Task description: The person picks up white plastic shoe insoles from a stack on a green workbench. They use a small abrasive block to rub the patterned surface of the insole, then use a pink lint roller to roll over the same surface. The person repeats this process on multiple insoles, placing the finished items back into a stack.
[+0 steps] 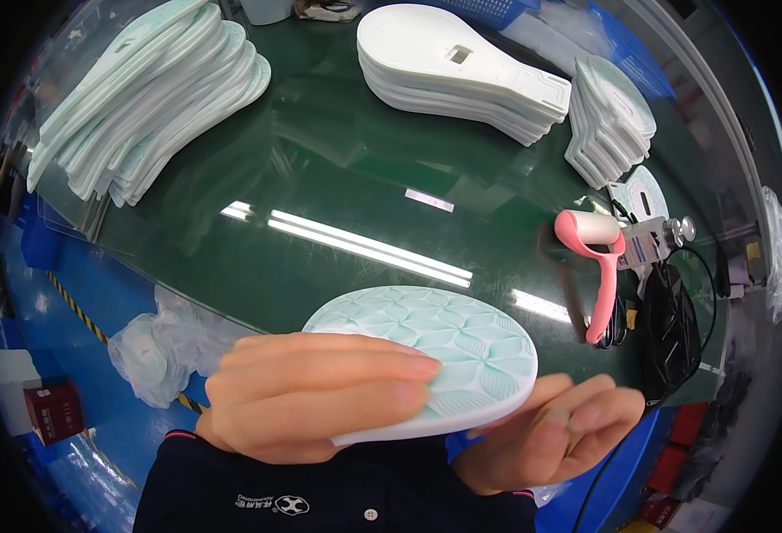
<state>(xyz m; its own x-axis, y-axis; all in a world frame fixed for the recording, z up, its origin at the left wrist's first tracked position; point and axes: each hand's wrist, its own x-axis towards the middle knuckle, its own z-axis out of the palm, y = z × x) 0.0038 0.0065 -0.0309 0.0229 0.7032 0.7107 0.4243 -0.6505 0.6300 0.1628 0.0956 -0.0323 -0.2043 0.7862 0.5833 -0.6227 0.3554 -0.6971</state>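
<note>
My left hand (pixel 302 395) is closed on a white oval plastic panel (pixel 475 342), its fingers lying across the top face and the thumb out of sight beneath. Pale green petal-like patterns cover that face, and the panel is tilted toward me above the front of the table. Close by the panel's right edge, my right hand (pixel 555 435) has its fingers curled in a pinch, slightly blurred. Whatever sits between those fingertips is too small to make out.
Stacked paddle-shaped white panels stand at far left (pixel 160 98), back middle (pixel 448 71) and back right (pixel 611 120) on the dark green table (pixel 320 169). At right lie a pink-handled roller (pixel 597 266), a clear bottle (pixel 648 244) and a black pouch (pixel 672 329).
</note>
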